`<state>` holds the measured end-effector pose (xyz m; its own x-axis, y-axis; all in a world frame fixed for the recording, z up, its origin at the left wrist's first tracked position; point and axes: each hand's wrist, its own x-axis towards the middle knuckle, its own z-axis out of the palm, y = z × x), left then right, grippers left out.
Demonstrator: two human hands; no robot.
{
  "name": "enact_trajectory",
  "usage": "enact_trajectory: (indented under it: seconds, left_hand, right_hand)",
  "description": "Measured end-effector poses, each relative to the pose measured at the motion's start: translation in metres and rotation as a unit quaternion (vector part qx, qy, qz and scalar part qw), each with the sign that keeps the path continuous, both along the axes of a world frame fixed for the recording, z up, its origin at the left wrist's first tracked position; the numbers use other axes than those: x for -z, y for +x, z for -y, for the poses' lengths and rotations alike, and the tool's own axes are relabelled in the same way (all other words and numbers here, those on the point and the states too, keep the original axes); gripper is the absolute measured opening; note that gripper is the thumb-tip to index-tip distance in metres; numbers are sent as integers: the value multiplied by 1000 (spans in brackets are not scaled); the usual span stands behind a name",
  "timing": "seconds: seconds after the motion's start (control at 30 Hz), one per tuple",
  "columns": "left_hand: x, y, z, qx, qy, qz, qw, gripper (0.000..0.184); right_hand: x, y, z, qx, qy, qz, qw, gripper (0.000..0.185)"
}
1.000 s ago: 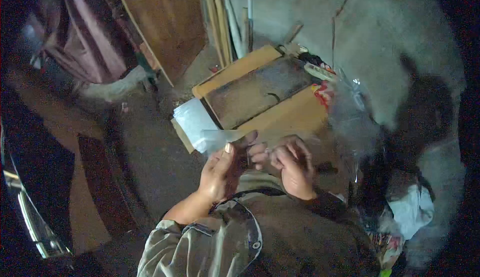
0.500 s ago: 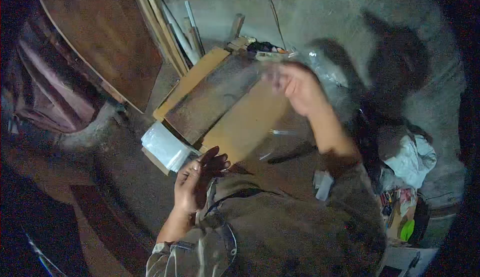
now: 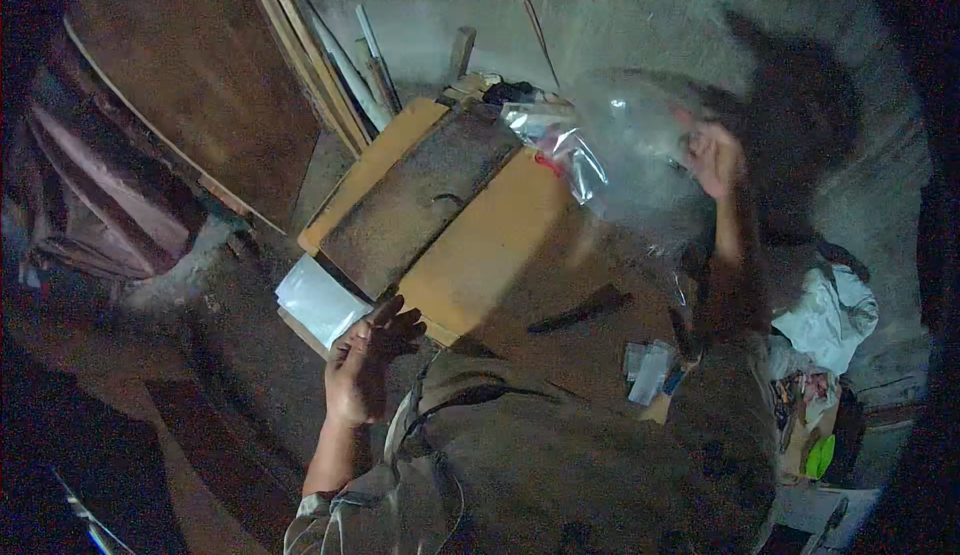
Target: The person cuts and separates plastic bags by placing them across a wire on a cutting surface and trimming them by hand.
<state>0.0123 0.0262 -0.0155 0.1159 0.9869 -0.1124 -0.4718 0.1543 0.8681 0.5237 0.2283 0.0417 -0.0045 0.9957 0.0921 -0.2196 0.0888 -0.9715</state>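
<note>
My left hand [image 3: 362,360] is at the near corner of a stack of flat, pale plastic sheets or sleeves [image 3: 322,300], which rests on a piece of cardboard. Its fingers are stretched out and apart, and the fingertips lie close to the edge of a cardboard box [image 3: 485,240]. My right hand [image 3: 716,160] is raised at the right, beside a large clear plastic bag [image 3: 640,145]. Motion smears its fingers, and a small reddish spot shows near the tips; whether they hold anything is unclear. A shiny clear packet [image 3: 565,145] lies at the box's far right end.
A dark curved strip [image 3: 580,312] and small clear plastic pieces [image 3: 650,370] lie near my body. Wooden strips and poles [image 3: 310,55] lean at the back left beside a brown board [image 3: 190,75]. A crumpled white bag [image 3: 828,320] sits at the right.
My right hand has swung from above the box out to the right, by the clear bag. The shiny packet at the box's end now shows. My left hand has barely moved.
</note>
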Motion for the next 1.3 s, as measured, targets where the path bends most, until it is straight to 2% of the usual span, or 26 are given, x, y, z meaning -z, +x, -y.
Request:
enact_trajectory:
  seconds: [0.03,0.1,0.13,0.2,0.27,0.3,0.37,0.4,0.47,0.53,0.7,0.77,0.83,0.87,0.9,0.93,0.97,1.0,1.07,1.1,1.17,1.27,1.3]
  left_hand:
    - [-2,1,-2,-7,-15,-24,1000,58]
    - [3,2,-5,-16,-18,-18,1000,55]
    - [4,2,-6,-26,-21,-13,999,51]
    - [1,4,-10,-7,-24,-25,999,55]
    - [0,9,-15,12,-23,-32,999,59]
    - [0,12,-17,21,-21,-24,999,58]
    - [0,17,-20,30,-19,-19,999,58]
    - [2,20,-22,35,-36,-22,998,57]
    - [3,24,-26,38,-54,-25,998,55]
    - [6,25,-27,86,-16,-18,996,54]
    - [14,26,-21,94,-39,-28,994,63]
    - [16,23,-19,94,-40,-30,994,64]
    - [16,21,-18,93,-68,-14,993,51]
    - [18,20,-18,86,-65,-9,994,51]
    - [22,18,-19,91,-74,28,993,51]
    - [26,17,-20,96,-82,64,990,51]
    - [29,16,-21,88,-79,69,991,51]
    - [32,15,-22,111,-72,60,989,55]
    - [40,15,-28,128,-60,56,988,59]
    - [44,16,-32,141,-57,80,985,60]
    - [50,22,-39,158,-30,132,978,60]
    - [45,30,-51,193,-69,197,959,68]
    - [55,33,-59,226,-59,219,947,75]
  right_hand:
    - [29,23,6,-39,40,-15,998,26]
    - [44,48,17,-78,81,-30,993,25]
    - [47,56,21,-30,22,131,991,30]
    - [54,60,27,20,-44,284,958,35]
    - [55,53,29,31,-39,81,995,29]
    - [46,38,29,33,-40,81,995,29]
    - [23,5,19,109,-93,-6,990,28]
    - [21,4,8,109,-93,-7,990,28]
    - [13,-4,-13,-22,-64,-19,998,41]
    - [-18,-34,-19,-53,-45,-7,998,40]
    - [-104,-100,-24,-107,30,39,993,35]
    - [-130,-115,-26,-147,78,24,986,20]
    - [-152,-124,-23,-181,112,36,977,24]
    - [-164,-131,-21,-209,144,43,966,28]
    - [-179,-144,-18,-162,157,98,969,23]
    - [-181,-140,-19,-170,159,101,967,23]
    - [-183,-124,-21,-103,221,145,959,24]
    - [-196,-136,-15,-220,196,115,949,26]
    - [-224,-158,-4,-434,104,77,892,31]
    - [-228,-160,-1,-368,221,171,887,31]
    - [-233,-165,4,-299,334,263,854,32]
    - [-226,-186,32,-267,341,192,881,38]
    - [-227,-185,38,-222,333,202,894,46]
